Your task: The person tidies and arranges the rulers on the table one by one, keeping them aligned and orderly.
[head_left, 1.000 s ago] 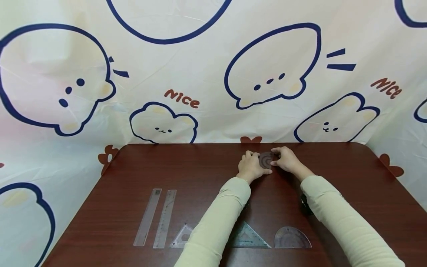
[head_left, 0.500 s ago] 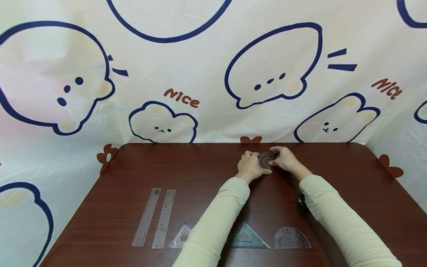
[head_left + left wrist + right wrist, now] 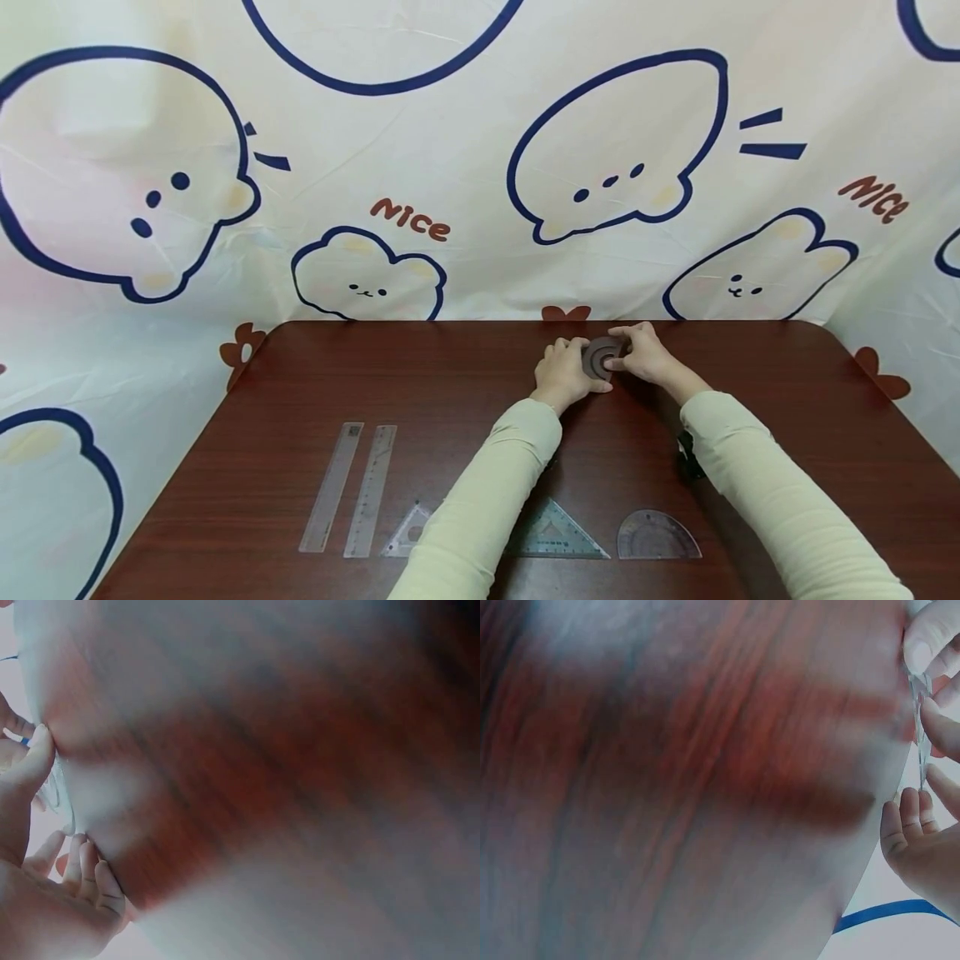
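Note:
Near the far edge of the table, a small translucent plate with curved rings (image 3: 597, 353) is held between both hands. The left hand (image 3: 561, 373) grips its left side, thumb along the bottom. From the right, the right hand (image 3: 647, 353) pinches it between thumb and fingers, with the thumb over its lower face. In the right wrist view the clear plate (image 3: 921, 731) shows nearly edge-on between the fingers. Part of the plate (image 3: 57, 787) also appears at the left of the left wrist view. Fingers hide much of its outline.
On the brown table (image 3: 247, 467) lie two clear rulers (image 3: 332, 487), a clear set square (image 3: 408, 532), a green set square (image 3: 561, 533) and a clear protractor (image 3: 658, 536). The left sleeve (image 3: 472, 508) covers some of this row. A printed curtain (image 3: 480, 183) hangs behind.
The plate has turned slightly, and its rings show more plainly. The right hand has risen a little at the plate, while the left hand stays in nearly the same place.

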Demonstrator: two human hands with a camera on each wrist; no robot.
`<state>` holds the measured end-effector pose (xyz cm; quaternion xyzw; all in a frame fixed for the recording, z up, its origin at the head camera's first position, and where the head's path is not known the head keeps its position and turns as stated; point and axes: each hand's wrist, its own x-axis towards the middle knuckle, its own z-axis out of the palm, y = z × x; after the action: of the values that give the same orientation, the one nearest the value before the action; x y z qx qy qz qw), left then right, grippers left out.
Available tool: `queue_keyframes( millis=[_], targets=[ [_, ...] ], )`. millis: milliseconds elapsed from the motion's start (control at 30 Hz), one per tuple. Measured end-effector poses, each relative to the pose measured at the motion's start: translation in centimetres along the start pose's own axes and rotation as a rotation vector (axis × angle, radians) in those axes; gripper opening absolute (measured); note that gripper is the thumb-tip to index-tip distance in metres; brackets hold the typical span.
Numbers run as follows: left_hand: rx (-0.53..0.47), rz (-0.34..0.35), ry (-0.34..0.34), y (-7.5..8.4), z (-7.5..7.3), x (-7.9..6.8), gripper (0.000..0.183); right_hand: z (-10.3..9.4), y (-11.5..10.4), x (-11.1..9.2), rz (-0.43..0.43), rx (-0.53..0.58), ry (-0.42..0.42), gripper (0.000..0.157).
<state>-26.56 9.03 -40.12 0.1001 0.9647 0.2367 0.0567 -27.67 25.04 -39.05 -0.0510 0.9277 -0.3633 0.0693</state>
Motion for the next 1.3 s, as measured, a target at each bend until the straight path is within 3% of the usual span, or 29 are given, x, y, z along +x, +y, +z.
queue_keyframes(
  millis=[300, 500, 667, 867, 1300],
  targets=[
    [0.026, 0.025, 0.010, -0.1, -0.1, -0.1, 0.085, 0.0, 0.3, -0.3, -0.077, -0.009, 0.065, 0.053],
    [0.055, 0.040, 0.000, -0.2, 0.0, 0.0, 0.068, -0.4, 0.4, -0.9, -0.083, -0.078, 0.120, 0.055],
    [0.001, 0.046, -0.008, -0.1, -0.4, -0.3, 0.052, -0.9, 0.6, -1.8, -0.035, -0.094, 0.159, 0.052],
    [-0.070, 0.082, 0.000, 0.1, -0.8, -0.5, 0.039, -1.7, 0.7, -2.8, -0.033, -0.111, 0.228, 0.034],
    [-0.117, 0.133, -0.008, 0.4, -1.4, -1.1, 0.040, -2.6, 1.2, -5.0, -0.051, -0.162, 0.277, 0.032]
  ],
)
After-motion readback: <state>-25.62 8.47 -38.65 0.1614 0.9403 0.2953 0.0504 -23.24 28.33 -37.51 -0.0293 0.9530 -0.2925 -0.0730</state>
